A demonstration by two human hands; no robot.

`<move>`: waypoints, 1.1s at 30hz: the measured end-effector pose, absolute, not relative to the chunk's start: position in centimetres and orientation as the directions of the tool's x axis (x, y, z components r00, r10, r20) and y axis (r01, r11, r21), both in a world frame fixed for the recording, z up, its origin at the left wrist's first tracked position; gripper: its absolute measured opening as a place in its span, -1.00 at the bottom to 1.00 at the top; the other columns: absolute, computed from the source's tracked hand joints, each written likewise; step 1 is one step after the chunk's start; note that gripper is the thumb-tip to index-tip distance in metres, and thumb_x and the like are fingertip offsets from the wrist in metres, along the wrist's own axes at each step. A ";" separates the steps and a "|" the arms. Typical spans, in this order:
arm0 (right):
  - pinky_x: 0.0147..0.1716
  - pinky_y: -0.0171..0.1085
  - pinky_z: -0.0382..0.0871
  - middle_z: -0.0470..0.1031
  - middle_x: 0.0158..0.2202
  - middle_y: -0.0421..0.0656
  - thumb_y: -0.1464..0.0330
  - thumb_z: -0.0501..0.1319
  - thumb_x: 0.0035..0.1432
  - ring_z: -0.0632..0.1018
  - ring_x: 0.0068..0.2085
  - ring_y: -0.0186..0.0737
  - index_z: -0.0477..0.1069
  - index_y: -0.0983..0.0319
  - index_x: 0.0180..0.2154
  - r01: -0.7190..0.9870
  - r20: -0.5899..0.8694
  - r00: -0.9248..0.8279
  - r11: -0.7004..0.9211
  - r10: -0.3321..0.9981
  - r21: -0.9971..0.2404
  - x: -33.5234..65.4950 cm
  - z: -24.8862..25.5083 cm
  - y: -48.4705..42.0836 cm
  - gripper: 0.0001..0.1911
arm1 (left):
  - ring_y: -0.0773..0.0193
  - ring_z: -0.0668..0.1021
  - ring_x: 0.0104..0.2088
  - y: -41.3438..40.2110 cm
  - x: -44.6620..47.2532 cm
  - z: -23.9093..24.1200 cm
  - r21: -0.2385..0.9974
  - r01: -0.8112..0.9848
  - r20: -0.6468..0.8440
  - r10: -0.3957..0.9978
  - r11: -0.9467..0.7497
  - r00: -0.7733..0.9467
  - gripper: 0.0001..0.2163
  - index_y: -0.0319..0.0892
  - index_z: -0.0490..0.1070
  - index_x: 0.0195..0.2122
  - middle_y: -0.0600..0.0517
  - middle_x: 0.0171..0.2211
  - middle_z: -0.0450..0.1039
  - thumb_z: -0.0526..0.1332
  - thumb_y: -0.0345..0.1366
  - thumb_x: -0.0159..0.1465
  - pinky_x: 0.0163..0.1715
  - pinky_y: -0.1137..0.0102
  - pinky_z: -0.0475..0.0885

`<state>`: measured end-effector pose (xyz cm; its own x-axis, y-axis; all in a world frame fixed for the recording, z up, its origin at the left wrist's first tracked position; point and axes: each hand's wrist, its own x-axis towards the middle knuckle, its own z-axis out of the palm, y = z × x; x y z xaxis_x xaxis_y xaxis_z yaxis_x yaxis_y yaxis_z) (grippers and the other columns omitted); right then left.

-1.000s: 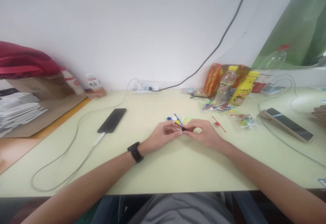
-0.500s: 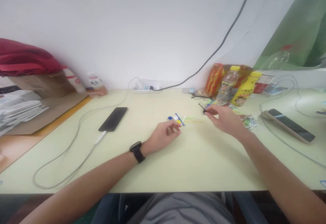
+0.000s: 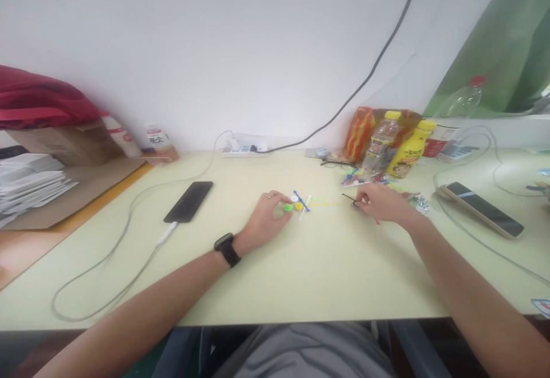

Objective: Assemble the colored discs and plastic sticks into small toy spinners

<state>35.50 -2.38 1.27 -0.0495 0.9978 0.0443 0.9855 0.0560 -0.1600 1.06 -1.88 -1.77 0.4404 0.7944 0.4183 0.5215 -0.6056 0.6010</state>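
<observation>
My left hand (image 3: 268,217), with a black watch on its wrist, has its thumb and index finger closed around a small green disc (image 3: 287,208). Right beside it lie a white disc (image 3: 294,199) and a yellow disc (image 3: 299,205). A blue stick (image 3: 306,207) and a white stick (image 3: 302,215) cross next to them, with thin yellow and green strips further right. Between the fingers of my right hand (image 3: 381,203) is a thin black stick (image 3: 348,197), pointing left. A small red piece (image 3: 377,221) shows below that hand.
A pile of small coloured parts (image 3: 353,177) lies behind my right hand, near a clear bottle (image 3: 380,143) and a yellow bottle (image 3: 410,152). One phone (image 3: 189,201) with a cable is at left, another device (image 3: 483,209) at right. Glasses (image 3: 335,163) lie at the back.
My left hand has shifted slightly left, and the green disc now shows at its fingertips; the blue disc is no longer visible. My right hand has come nearer and lower with the black stick.
</observation>
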 end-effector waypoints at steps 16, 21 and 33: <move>-0.47 -0.30 0.27 0.57 -0.51 -0.20 0.40 0.27 0.13 0.58 -0.50 -0.22 0.48 0.20 -0.47 0.917 -0.142 -0.096 0.032 0.985 -0.398 36.3 1.3 -1.0 -0.87 | 0.05 0.43 0.10 -1.3 0.8 -2.9 0.611 0.558 0.359 0.825 -0.562 0.437 -0.72 -0.05 0.46 0.06 -0.05 0.07 0.41 0.27 -0.22 0.33 0.19 0.13 0.30; -0.45 -0.31 0.27 0.59 -0.50 -0.19 0.39 0.28 0.11 0.60 -0.43 -0.20 0.50 0.19 -0.49 0.924 -0.126 -0.095 0.041 0.988 -0.379 36.3 1.6 -1.0 -0.87 | 0.03 0.45 0.08 -0.9 0.6 -2.8 0.599 0.575 0.368 0.830 -0.557 0.420 -0.73 -0.07 0.47 0.03 -0.07 0.05 0.44 0.27 -0.18 0.33 0.16 0.11 0.33; 0.03 0.00 0.34 0.57 -0.11 0.01 0.33 0.28 0.22 0.52 0.01 0.09 0.55 0.20 -0.17 0.965 0.363 -0.217 0.255 0.906 -0.060 31.8 -1.1 -2.8 -0.84 | 0.03 0.50 0.07 -0.4 0.1 -2.6 0.587 0.544 0.372 0.797 -0.600 0.476 -0.76 -0.02 0.55 0.00 -0.05 0.09 0.49 0.28 -0.16 0.33 0.18 0.11 0.35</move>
<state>31.82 -2.79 -1.08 -0.2166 0.9063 0.3629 0.9652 0.2547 -0.0601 0.10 -0.38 -2.63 0.4764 0.7965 0.3724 0.5439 -0.5997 0.5870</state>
